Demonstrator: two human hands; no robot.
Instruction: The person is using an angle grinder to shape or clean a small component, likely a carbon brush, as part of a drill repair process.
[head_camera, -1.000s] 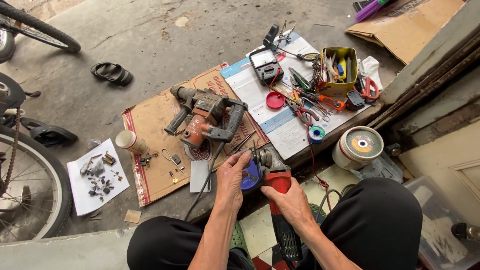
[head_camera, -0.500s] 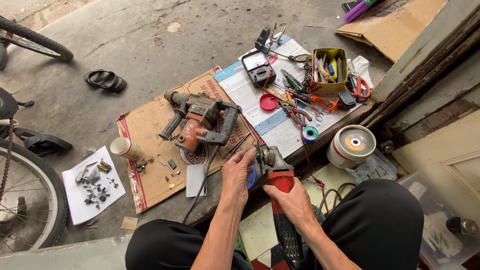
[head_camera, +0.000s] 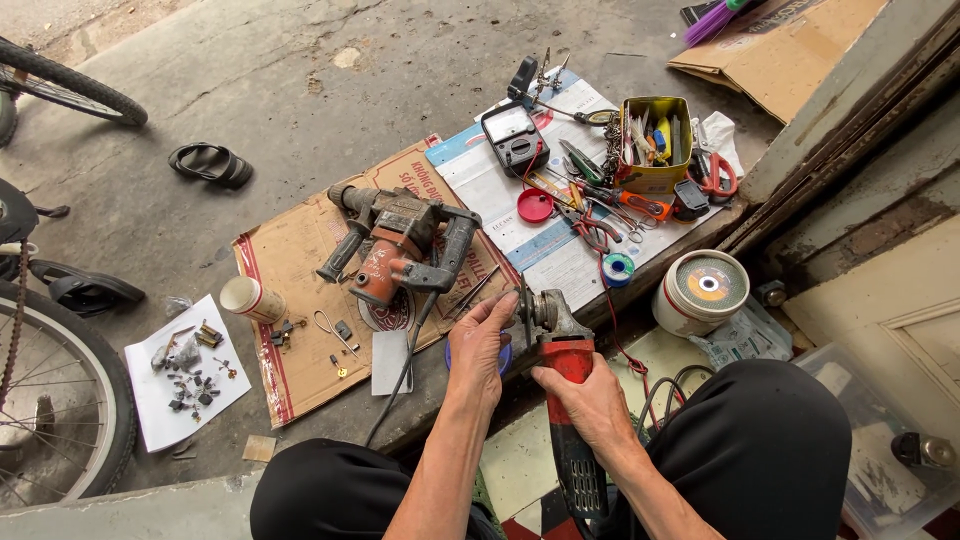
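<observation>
My right hand (head_camera: 592, 402) grips the red body of an angle grinder (head_camera: 560, 352), whose grey metal head points away from me. My left hand (head_camera: 482, 345) rests its fingers on the grinder's head and disc at the left side. A blue round lid (head_camera: 503, 357) lies on the ground under the left hand. A large red and grey rotary hammer drill (head_camera: 400, 246) lies on brown cardboard (head_camera: 290, 262) just beyond my left hand, its black cord running toward me.
Pliers, cutters and a multimeter (head_camera: 512, 137) lie on a paper sheet beyond. A yellow tin (head_camera: 655, 146) holds tools. A stack of grinding discs (head_camera: 702, 290) stands to the right. Small parts on white paper (head_camera: 185, 366), a cup (head_camera: 247, 298), bicycle wheels (head_camera: 55, 440) and sandals (head_camera: 210, 165) lie left.
The view has shifted slightly. My left hand's fingers have moved up along the grinder's head; my right hand keeps its grip on the body.
</observation>
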